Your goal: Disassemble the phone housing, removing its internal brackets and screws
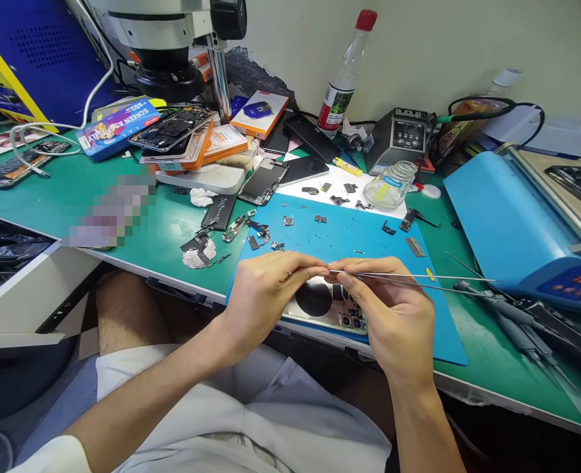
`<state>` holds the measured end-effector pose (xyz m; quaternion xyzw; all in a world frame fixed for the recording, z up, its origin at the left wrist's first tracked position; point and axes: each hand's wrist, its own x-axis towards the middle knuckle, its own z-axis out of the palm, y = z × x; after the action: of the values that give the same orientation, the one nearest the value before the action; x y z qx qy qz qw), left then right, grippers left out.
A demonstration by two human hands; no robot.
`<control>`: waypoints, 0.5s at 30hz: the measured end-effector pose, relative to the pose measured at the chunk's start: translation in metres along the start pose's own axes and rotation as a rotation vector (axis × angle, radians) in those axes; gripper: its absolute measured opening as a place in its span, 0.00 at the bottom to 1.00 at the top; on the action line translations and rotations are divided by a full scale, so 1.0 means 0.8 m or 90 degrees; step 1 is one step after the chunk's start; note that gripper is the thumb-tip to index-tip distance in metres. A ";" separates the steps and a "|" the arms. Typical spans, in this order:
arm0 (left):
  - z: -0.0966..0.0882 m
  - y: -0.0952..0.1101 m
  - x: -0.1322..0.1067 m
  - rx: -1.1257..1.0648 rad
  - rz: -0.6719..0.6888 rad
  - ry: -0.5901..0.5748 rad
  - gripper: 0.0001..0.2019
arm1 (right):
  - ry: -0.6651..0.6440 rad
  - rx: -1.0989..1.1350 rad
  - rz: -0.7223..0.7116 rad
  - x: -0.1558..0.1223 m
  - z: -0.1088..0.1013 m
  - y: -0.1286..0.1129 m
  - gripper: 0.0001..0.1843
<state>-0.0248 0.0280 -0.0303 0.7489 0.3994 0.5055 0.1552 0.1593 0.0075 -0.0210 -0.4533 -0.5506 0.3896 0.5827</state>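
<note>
Both of my hands meet above the near edge of a blue work mat (388,240). My right hand (398,309) is closed around a pair of metal tweezers (448,278), whose two thin arms reach out to the right, slightly apart. Pressed together at the tweezers' left end are the fingers of my left hand (260,295); what they pinch is too small or hidden to make out. Under the hands lies a phone housing (342,320) with a black disc and camera openings, partly covered by my fingers.
Small phone parts (321,219) and screws dot the mat. A glass jar (391,185), a bottle (339,85) and a soldering station (398,138) stand behind. At right are a blue heating machine (507,217) and grey handled tools (516,322). A microscope (167,39) overhangs boxes at left.
</note>
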 end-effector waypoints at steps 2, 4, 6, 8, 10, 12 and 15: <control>0.000 0.000 -0.001 0.004 -0.004 -0.003 0.07 | 0.007 -0.008 0.001 0.000 0.000 0.000 0.04; 0.000 -0.001 -0.002 0.008 -0.006 -0.008 0.08 | 0.014 -0.018 -0.005 0.000 0.000 0.000 0.05; 0.001 -0.002 -0.003 0.013 -0.006 -0.015 0.09 | 0.015 -0.026 -0.016 0.000 0.001 0.002 0.05; 0.001 -0.002 -0.004 0.018 -0.002 -0.024 0.10 | 0.010 -0.040 -0.031 0.000 0.001 0.003 0.05; 0.001 -0.002 -0.004 0.020 0.005 -0.035 0.11 | 0.002 -0.060 -0.044 0.000 0.002 0.004 0.05; 0.001 -0.002 -0.004 0.017 0.012 -0.046 0.12 | -0.008 -0.082 -0.051 -0.002 0.003 0.005 0.05; -0.001 -0.003 -0.003 0.006 0.011 -0.058 0.11 | -0.023 -0.105 -0.056 -0.006 0.002 0.006 0.05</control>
<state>-0.0266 0.0274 -0.0329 0.7755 0.3876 0.4702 0.1655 0.1575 0.0049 -0.0273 -0.4679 -0.6105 0.3252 0.5500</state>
